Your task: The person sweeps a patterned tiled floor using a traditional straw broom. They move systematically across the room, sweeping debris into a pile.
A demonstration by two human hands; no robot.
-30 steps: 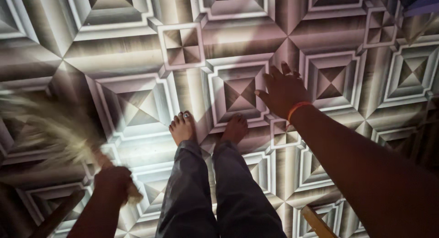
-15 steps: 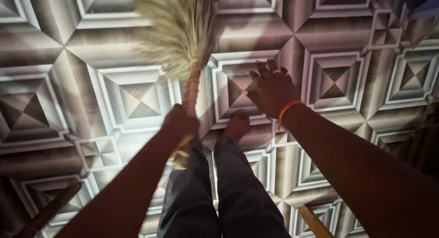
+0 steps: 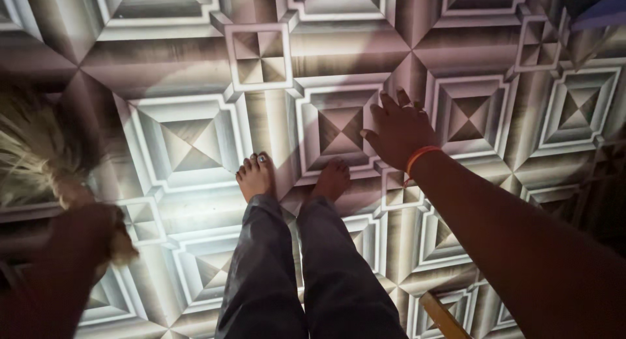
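the left hand (image 3: 88, 231) is clenched around the handle of a straw broom (image 3: 36, 150) at the left edge of the view. the broom's long axis runs from the hand up and to the left, its blurred bristles fanning toward the left edge over the floor (image 3: 195, 65). the right hand (image 3: 398, 130) hangs spread and holds nothing, above patterned floor. two bare feet (image 3: 257, 176) stand between the hands, with open floor ahead of them.

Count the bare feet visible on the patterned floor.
2. The left foot stands on a pale tile beside the right foot, both below dark trouser legs; toes show, none seem hidden.
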